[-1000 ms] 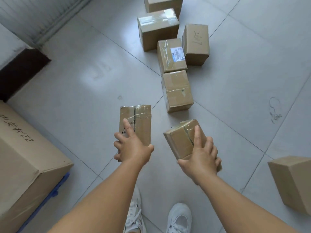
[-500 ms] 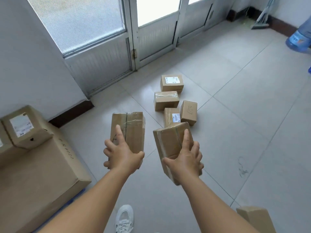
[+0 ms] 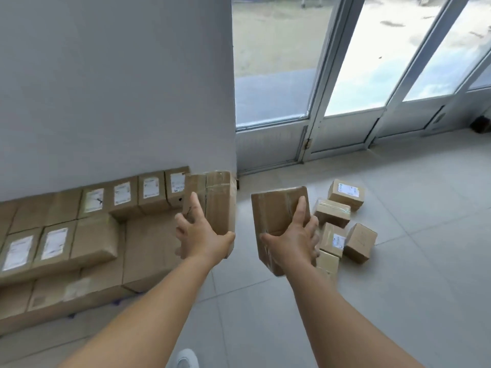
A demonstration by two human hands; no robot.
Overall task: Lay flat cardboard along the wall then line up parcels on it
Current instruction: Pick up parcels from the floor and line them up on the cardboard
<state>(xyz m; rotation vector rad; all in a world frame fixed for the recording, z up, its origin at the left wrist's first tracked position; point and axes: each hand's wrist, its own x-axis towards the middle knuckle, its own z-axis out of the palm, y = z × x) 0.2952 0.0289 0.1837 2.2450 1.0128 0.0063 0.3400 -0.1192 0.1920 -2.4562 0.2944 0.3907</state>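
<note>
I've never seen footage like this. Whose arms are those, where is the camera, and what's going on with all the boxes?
There is no robot here: the arms are a person's, filmed by a wide-angle camera worn on their head, looking forward and down. The left hand grips one taped parcel, and the right hand grips another parcel. By the white wall, labelled parcels stand in a row on flat cardboard. More small boxes lie loose on the tiled floor near the glass doors. My guess is that the two held parcels will join the row.
</note>
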